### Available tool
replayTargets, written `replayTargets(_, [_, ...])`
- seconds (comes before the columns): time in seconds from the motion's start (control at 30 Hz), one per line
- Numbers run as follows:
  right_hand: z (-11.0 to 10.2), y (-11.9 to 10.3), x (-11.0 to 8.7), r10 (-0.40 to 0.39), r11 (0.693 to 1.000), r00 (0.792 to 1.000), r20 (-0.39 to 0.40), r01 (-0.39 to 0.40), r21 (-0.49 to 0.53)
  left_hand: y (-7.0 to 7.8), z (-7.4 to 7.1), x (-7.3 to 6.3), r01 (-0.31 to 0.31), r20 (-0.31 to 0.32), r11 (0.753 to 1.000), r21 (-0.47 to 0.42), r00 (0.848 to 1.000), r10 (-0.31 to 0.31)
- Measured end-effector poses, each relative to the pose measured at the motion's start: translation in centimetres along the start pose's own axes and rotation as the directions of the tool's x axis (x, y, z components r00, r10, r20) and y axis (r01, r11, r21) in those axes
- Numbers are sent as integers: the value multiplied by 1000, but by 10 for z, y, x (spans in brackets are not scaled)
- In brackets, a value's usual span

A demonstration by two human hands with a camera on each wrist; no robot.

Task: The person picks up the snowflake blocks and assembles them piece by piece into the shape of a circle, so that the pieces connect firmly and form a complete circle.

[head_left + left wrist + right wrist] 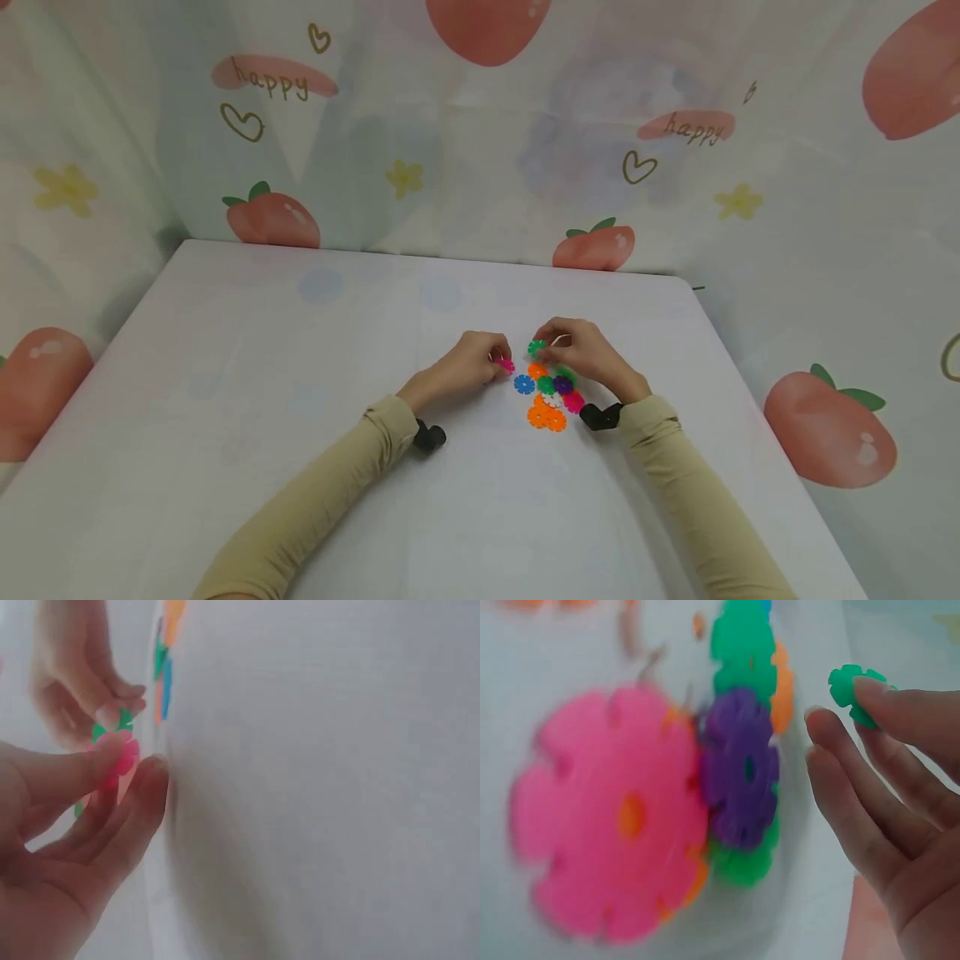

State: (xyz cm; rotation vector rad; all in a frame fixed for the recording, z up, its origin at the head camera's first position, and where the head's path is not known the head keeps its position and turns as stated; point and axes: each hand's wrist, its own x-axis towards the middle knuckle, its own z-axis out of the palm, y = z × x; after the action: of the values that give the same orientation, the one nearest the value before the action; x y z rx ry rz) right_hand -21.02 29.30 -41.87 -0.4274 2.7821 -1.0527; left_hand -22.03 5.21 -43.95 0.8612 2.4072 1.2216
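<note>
Between thumb and fingers my left hand (474, 360) pinches a pink notched plastic disc (124, 757), flower-shaped at its edge. My right hand (581, 346) pinches a green notched disc (849, 688) of the same kind, across from the pink one. Just below the two hands lies a loose pile of such discs: a blue disc (524, 384), a purple disc (562, 384), a second pink disc (573, 402), a white disc (552, 400), and several orange discs (537, 417) and green ones. In the right wrist view the second pink disc looms large beside the purple one.
The pile sits on a white-covered table (315, 350). A patterned cloth (465, 150) with strawberries stands behind and at both sides. Black wrist cameras, on the left (431, 437) and right (602, 416), hang low near the tabletop, the right one close to the pile.
</note>
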Motion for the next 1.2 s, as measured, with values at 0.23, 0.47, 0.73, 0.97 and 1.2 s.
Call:
replayTargets(0.23, [15,-19,15,21,977,1000,16,-24,212,-17,-30,-21,195,-128,894,-404,955,-266])
replayTargets(0.47, [33,-45,32,-7,934,1000,21,-1,358,-24,-54,-39,155,-212,818,-554,924,-318])
replayTargets(0.73, [49,-62,48,-59,919,998,11,50,391,-32,-65,-49,81,-291,818,-570,911,-293])
replayTargets(0.97, [59,-70,56,-90,899,995,36,65,433,-39,-69,-55,42,-325,823,-566,906,-270])
replayTargets(1.2, [66,-73,61,-99,887,993,63,59,459,-44,-72,-58,12,-348,825,-565,904,-251])
